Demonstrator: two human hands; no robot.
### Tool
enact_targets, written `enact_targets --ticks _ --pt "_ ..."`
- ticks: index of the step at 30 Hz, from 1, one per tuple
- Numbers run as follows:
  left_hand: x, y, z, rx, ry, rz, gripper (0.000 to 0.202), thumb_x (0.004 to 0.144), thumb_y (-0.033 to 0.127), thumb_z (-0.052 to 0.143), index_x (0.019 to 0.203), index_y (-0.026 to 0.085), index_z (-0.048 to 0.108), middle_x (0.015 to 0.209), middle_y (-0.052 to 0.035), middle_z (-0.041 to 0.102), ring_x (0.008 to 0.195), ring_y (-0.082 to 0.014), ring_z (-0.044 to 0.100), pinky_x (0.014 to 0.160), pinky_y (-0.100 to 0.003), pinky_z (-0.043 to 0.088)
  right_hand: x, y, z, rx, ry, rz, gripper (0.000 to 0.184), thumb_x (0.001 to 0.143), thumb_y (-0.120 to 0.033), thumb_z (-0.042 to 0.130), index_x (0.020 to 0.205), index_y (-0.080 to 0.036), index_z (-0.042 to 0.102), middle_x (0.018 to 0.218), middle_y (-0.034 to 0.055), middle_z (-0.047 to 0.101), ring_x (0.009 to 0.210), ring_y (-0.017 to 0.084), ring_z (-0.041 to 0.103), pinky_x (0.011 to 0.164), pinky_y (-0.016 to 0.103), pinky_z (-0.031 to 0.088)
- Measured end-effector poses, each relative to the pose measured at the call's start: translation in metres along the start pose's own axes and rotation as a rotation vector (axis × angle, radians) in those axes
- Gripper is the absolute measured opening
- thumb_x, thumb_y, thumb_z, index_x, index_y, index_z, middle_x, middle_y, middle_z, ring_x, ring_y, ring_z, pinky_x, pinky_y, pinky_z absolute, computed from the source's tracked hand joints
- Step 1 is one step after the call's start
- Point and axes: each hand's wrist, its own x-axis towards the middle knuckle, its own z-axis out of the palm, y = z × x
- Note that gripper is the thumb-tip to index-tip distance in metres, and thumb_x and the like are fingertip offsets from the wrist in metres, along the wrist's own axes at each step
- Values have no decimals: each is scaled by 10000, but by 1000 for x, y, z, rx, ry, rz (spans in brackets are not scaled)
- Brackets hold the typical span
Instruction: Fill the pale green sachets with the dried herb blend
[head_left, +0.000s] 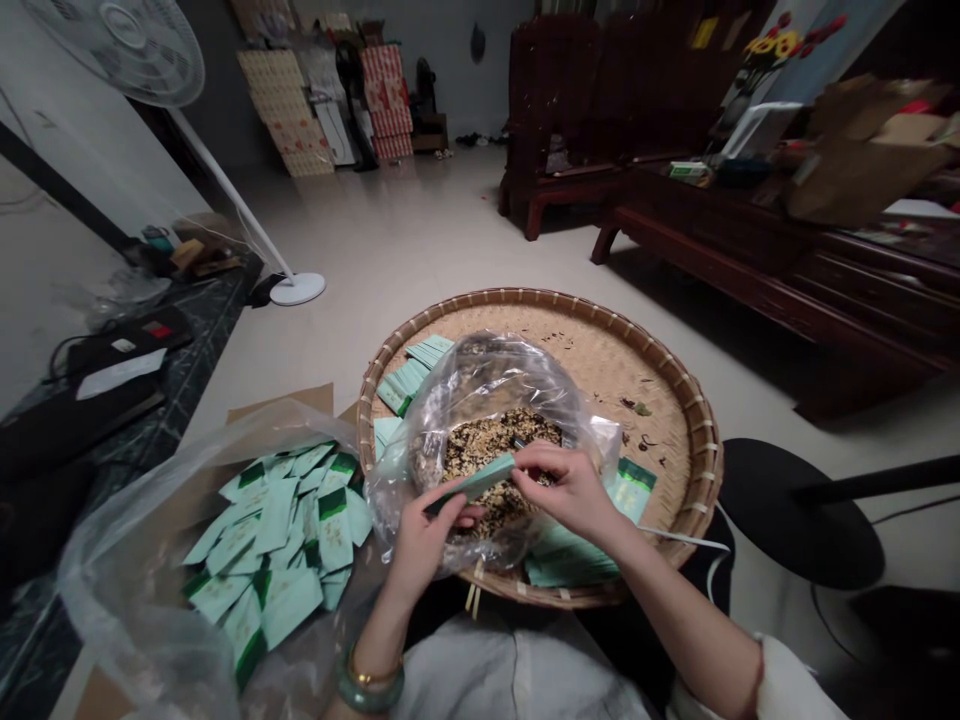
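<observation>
Pale-green sachet sits between both hands, over the dried mix in a clear plastic bag on the round bamboo tray; left hand fingers grip one end, right hand fingers pinch the other.

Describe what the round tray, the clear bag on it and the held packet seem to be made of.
Round tray: probably bamboo, matt; woven surface and bound rim.
Clear bag: thin, glossy plastic, by its transparency, wrinkles and bright highlights.
Held packet: smooth, pale green, perhaps coated paper or film; the look doesn't settle which.
</observation>
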Motion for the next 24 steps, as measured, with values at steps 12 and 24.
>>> enact_targets --ticks 12,24 --pt "-2 -11 -4 105 -98 71 601 774 632 559 964 84 715 922 -148 751 950 -311 685 844 -429 544 -14 6 16 492 -341 468 516 818 -625 528 840 -142 707 721 31 675 665 162 602 652 298 514" --pt "-17 -2 5 1354 89 877 553 827 138 573 1365 192 457 1315 -118 594 1190 -323 474 912 -469 389 -23 9 27 262 -358 385 540 913 -601 351 928 -164 667 904 52 671 871 203 578 848 362 457"
